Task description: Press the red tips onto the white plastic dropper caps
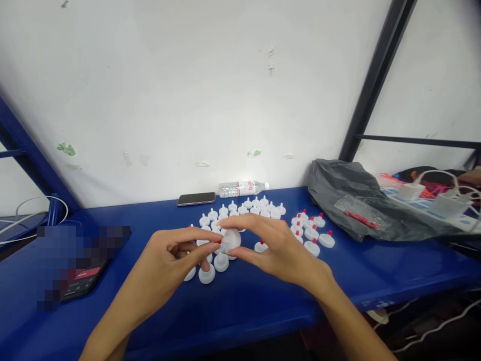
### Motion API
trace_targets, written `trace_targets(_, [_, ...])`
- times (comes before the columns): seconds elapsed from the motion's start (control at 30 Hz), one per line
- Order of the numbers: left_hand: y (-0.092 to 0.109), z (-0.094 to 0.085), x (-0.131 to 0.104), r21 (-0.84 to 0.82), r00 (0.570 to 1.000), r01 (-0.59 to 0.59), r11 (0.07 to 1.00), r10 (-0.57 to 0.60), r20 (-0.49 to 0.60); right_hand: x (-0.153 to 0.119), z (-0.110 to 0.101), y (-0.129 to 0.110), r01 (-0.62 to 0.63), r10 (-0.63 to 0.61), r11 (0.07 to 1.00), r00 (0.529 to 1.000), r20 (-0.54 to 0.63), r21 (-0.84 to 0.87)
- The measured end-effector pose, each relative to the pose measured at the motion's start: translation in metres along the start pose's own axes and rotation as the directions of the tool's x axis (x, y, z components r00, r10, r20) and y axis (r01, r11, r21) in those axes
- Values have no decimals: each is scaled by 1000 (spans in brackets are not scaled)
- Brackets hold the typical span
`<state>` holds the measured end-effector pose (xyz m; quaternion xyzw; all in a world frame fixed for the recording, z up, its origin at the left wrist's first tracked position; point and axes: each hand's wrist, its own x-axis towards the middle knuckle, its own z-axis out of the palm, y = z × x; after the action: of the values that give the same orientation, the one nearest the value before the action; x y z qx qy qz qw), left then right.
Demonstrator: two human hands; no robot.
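My right hand holds a white nozzle cap by its round base, between thumb and fingers, above the blue table. My left hand pinches at the nozzle end, where a bit of a small red tip shows between its fingertips. Whether the red tip sits on the nozzle I cannot tell. Beneath and behind my hands stand several white nozzle caps with bare spouts. To the right of my right hand are several white caps with red tips.
A phone and a clear plastic bottle lie by the wall. At the right sits a grey plastic bag, with a clear packet of red pieces on it. A power strip with chargers is beyond. Another phone lies left.
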<state>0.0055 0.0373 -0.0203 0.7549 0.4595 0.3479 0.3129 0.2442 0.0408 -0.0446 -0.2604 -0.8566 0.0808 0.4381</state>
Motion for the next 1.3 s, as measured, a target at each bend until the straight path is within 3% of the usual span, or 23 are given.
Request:
trace_targets(0.2, [-1,-6,1,-123,1000,0,992,2,19,-2,4,1,96,-96,995,995,2,-39])
trace_targets(0.37, [-6,-9,1,-350,998,70,934,-63,32,0,6,-8,229,-237,970,966,-104,-80])
trace_targets(0.43, [-5,-8,0,-459,988,128,879,-76,131,2,8,-14,247,-258,964,958,-123,-96])
trace_targets(0.5, [-1,-4,-2,-536,966,166,828,-28,256,4,10,-19,268,-281,958,950,-138,-103])
trace_targets(0.57, [4,0,-4,-601,951,165,782,34,306,5,13,-23,291,-307,950,938,-158,-116])
trace_targets(0.7, [12,8,-6,-665,966,177,726,1,259,3,15,-24,289,-312,945,938,-153,-155])
trace_targets(0.83, [12,12,-6,-653,980,164,739,-47,193,3,15,-23,287,-311,942,942,-129,-173])
trace_targets(0.97, [8,16,-3,-569,982,172,804,-93,164,6,13,-22,289,-322,936,933,-160,-201])
trace_targets(1.1, [3,20,-1,-361,978,173,916,-117,171,4,2,-16,156,-184,968,974,-136,-195])
trace_targets(1.2, [-1,18,-2,-59,994,83,995,-87,-68,-2,-14,-7,-10,12,978,1000,10,-210])
trace_targets(1.23, [-2,16,-3,65,988,47,997,-36,-151,-5,-19,-5,-71,93,972,992,86,-225])
trace_targets(1.3, [-5,10,-4,264,969,0,965,66,-240,-8,-27,-1,-196,265,941,934,241,-276])
